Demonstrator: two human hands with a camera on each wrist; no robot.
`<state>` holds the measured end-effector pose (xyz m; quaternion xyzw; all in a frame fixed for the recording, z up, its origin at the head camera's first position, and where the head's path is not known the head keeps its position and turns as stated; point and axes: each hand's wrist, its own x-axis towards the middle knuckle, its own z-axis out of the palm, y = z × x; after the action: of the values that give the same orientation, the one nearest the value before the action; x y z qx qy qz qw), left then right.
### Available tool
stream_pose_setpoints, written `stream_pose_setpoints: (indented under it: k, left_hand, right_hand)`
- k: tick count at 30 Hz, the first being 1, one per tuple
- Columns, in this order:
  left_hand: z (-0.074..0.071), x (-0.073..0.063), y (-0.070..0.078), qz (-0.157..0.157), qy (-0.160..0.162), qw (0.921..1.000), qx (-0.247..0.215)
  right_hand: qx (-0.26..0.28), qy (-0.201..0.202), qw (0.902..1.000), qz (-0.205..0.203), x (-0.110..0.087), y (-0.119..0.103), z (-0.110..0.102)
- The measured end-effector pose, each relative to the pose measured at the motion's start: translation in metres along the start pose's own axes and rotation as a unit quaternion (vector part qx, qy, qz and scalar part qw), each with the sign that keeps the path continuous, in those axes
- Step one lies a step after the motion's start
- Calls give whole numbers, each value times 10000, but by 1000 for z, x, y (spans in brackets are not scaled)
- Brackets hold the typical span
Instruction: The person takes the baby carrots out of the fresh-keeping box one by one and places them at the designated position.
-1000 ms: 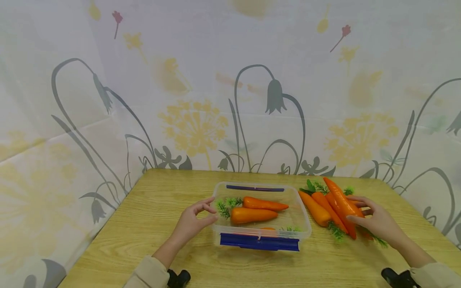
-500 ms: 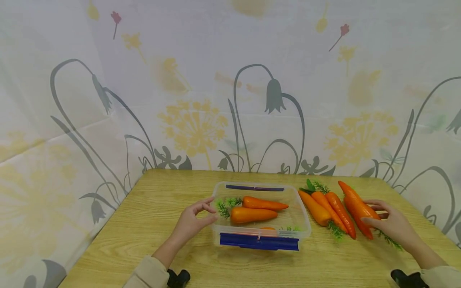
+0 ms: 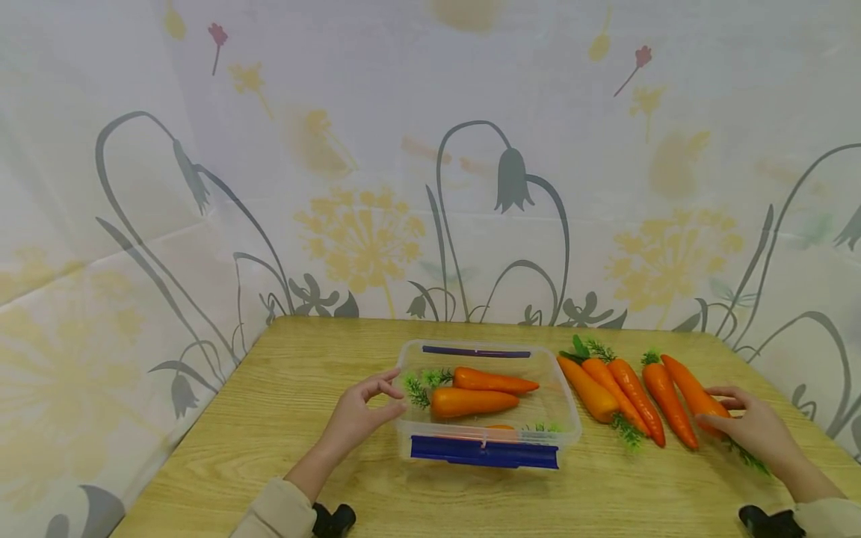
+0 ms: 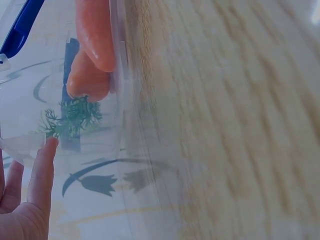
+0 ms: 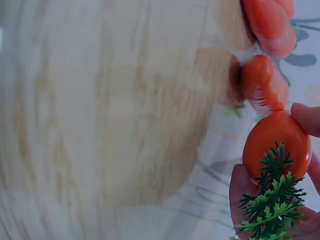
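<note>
Glossy orange, a carrot [image 3: 691,388] is lying farthest right of the clear box [image 3: 471,432], the right hand [image 3: 758,432] pinching its thick end between thumb and fingers. Whether the carrot is bearing on the table I am not making out. From my distant seat, I am judging that the hand is gripping just beside the leafy tuft [image 5: 275,200] because the broad end is offering the firmest hold.

At the box's left side, the left hand [image 3: 359,415] is resting its loosely bent fingers against the rim, gripping nothing I am seeing, probably for steadying. Between the box and the held carrot, four more carrots [image 3: 635,403] are lying in a slanting row, seemingly for grasping singly. Inside the box, two carrots [image 3: 474,402] are lying side by side, tufts toward its left wall.

Along the box's front, a blue latch [image 3: 484,451] is projecting. Left of the box, the wooden table [image 3: 323,359] is giving me sideways room; behind it, a flowered cloth [image 3: 377,149] is bounding the back edge.
</note>
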<state>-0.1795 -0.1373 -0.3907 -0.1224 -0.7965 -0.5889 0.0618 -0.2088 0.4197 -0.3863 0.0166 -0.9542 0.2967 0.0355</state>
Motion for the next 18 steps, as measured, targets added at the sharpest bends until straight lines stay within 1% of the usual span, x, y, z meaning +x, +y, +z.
stream_pose_setpoints:
  k: [5,11,15,18]
  left_hand:
    - [0,-1,1,-27,4,10000,-4]
    - [0,-1,2,-89,-12,10000,-42]
    - [0,0,1,-94,-10,10000,-29]
    - [0,0,1,-102,4,9999,-17]
  right_hand:
    - [-186,-83,9998,55,3,8,4]
    - [-251,-177,9994,-134,4,7,9]
    - [-189,-266,9991,-272,4,4,10]
    - [-71,-470,9985,-264,4,1,9]
